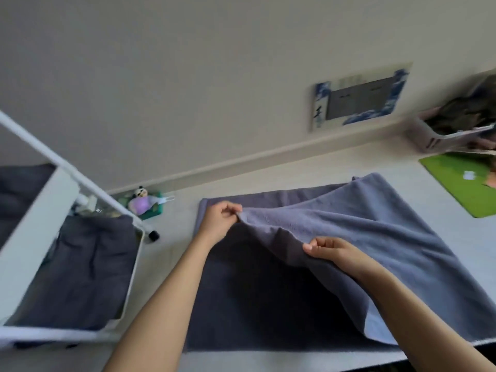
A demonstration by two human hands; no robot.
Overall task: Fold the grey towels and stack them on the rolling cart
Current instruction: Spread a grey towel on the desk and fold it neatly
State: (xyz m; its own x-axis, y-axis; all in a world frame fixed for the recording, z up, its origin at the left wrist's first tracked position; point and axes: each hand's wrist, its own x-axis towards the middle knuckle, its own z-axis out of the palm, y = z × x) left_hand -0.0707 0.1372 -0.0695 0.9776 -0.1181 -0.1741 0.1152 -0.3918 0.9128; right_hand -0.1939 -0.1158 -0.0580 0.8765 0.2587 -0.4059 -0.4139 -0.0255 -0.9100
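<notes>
Both hands, left and right, pinching the raised edge of a grey towel on the table. Dark grey towels lying in the white rolling cart; dark cloth heaped in a white basket.

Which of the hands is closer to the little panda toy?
Left. The left hand pinches the grey towel just right of the panda toy; the right hand grips the towel's edge farther right.

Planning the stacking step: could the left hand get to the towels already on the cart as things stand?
Probably yes, once freed. The left hand now pinches the towel being folded; nothing lies between it and the towels on the open cart beside it.
</notes>
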